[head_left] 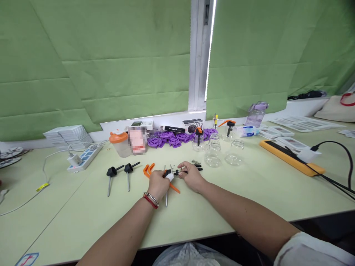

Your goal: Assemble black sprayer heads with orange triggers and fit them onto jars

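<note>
My left hand (160,181) is closed around a black part with a metal rod (166,199) pointing down from it. A white piece (170,177) shows at its thumb; I cannot tell whether it is worn or held. My right hand (191,176) pinches a small black part (177,172) against the one in my left hand. Orange crank handles (149,169) lie beside my left hand, and another orange handle (174,188) shows under it. A spring (196,162) and black rods (198,167) lie just beyond my right hand. Two black caps with metal rods (111,171) (128,168) lie at left.
Clear glass jars (213,155) stand behind my right hand, some topped with orange-handled mechanisms (229,127). Purple plastic pieces (174,139) lie along the wall. An orange-lidded cup (119,144), power strip (85,158), yellow-orange bar (291,157) and purple bottle (256,114) surround the area.
</note>
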`<state>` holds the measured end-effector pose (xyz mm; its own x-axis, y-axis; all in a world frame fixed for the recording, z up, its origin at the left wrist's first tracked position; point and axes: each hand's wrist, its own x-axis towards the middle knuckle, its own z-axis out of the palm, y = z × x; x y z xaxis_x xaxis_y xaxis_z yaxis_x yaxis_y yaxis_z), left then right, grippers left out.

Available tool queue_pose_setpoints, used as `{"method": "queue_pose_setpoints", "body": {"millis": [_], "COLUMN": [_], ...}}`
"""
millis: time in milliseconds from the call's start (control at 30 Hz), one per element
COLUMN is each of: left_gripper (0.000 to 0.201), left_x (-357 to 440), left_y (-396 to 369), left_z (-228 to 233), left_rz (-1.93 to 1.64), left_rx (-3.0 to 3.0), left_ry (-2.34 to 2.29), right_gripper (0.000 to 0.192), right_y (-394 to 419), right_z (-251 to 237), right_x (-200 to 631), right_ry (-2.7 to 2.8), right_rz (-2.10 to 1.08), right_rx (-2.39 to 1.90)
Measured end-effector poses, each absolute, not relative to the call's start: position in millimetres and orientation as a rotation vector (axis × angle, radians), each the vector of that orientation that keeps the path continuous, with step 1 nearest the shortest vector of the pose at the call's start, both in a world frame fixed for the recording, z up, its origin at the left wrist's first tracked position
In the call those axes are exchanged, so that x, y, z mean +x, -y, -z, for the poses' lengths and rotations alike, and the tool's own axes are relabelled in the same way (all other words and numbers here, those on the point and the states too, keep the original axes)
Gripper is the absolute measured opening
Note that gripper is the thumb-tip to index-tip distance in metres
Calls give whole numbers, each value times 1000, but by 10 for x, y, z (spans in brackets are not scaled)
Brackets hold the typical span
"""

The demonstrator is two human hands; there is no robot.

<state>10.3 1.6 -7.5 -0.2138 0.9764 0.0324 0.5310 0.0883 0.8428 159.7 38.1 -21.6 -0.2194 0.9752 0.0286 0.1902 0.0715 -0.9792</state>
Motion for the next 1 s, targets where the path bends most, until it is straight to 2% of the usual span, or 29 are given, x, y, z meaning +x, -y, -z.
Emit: {"method": "queue_pose_setpoints", "body": {"millis": [100, 333, 633, 733, 1000], "left_gripper": [19, 12, 15, 19, 26], "left_x": [108, 11, -139, -194, -157], "left_y": [-15, -47, -34, -31, 37], "left_z": [57, 18, -196, -238, -324], "left_rz": [-1038, -1025, -713, -606, -297], "left_rx": [1441, 1307, 1522, 1618, 1772], "left_ry": [-1778, -1749, -2000, -2109, -2298], "right_gripper": [22, 13, 11, 5, 6], "right_y": [-382, -409, -317, -315, -308], "right_z": [216, 305, 222, 156, -37], "right_x": [1597, 1613, 1764, 1860, 1979], "right_ry": [1551, 1606, 1763, 1843, 2073], "right_rz": [-1212, -1189, -1111, -967, -695], "right_rx": [-1237, -1203, -1254, -1360, -1526]}}
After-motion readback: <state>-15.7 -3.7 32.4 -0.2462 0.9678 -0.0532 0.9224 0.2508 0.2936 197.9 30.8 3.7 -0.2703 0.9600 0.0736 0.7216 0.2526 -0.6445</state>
